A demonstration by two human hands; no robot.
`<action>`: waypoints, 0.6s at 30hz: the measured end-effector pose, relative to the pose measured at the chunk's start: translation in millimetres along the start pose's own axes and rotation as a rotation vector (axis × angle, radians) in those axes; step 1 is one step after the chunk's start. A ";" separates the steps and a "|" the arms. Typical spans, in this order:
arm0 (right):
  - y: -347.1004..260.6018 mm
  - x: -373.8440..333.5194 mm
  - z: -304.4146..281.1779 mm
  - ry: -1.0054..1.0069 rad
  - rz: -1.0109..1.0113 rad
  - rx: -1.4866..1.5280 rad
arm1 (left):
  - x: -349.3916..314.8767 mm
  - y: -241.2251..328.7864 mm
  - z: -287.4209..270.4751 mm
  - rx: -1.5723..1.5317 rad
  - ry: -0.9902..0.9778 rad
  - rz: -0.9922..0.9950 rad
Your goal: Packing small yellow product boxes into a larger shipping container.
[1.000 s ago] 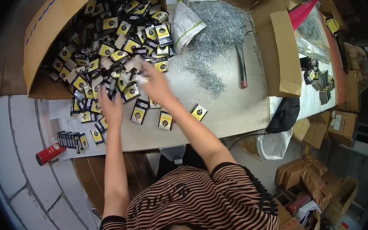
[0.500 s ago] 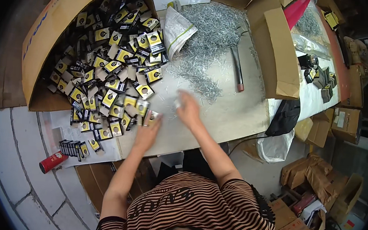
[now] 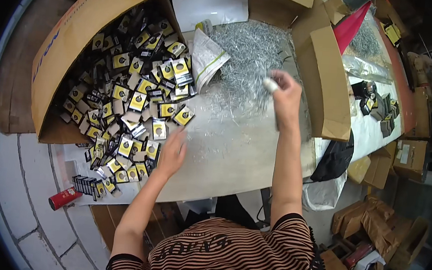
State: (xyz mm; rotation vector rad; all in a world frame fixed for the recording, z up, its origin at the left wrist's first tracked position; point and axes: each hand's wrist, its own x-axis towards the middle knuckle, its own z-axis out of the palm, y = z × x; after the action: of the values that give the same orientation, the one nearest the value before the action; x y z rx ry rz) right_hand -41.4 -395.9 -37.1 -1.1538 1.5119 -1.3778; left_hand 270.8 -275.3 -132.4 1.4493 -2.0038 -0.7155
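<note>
My left hand (image 3: 173,153) is at the right edge of a heap of small black-and-yellow cartons (image 3: 138,101), fingers stretched out and slightly blurred, with no carton visible in it. Close to its fingertips stands a carton with a round hole (image 3: 159,129). My right hand (image 3: 287,101) is over the right side of a loose pile of thin silver nails or screws (image 3: 249,50). Its thumb, with a white covering, and its curved forefinger are apart; the other fingers are partly hidden. The dark stick-like tool seen earlier is mostly behind this hand.
A large cardboard box (image 3: 52,64) on its side holds much of the carton heap. A white sack (image 3: 207,59) lies between cartons and metal pile. Cardboard walls (image 3: 329,78) bound the right side. A carton row (image 3: 85,185) and a red can (image 3: 64,198) are at lower left.
My right hand has moved from the table's middle right and away, up to the metal pile. My left hand has left the carton it was touching; the view has shifted slightly.
</note>
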 end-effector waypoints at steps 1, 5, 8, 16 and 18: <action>-8.5 21.1 3.7 0.044 -0.034 -0.004 | 27.4 -0.3 4.1 -0.042 0.060 0.016; 21.2 108.7 0.8 0.150 -0.135 -0.252 | 146.6 2.5 24.3 -0.125 0.227 0.025; 55.1 105.9 -34.7 0.172 -0.154 -0.399 | 203.2 -24.3 38.2 -0.151 0.277 -0.150; 189.5 28.8 -59.9 0.084 0.297 -0.600 | 277.1 -62.9 91.4 -0.157 0.289 -0.398; 188.0 26.1 -51.4 -0.056 0.355 -0.191 | 282.3 -74.3 94.0 -0.457 0.206 -0.492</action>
State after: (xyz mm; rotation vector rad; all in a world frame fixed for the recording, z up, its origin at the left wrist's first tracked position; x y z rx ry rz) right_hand -120.3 -405.1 -217.0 -0.9672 1.7384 -0.9730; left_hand 180.2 -556.8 -213.7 1.6529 -1.2262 -1.0922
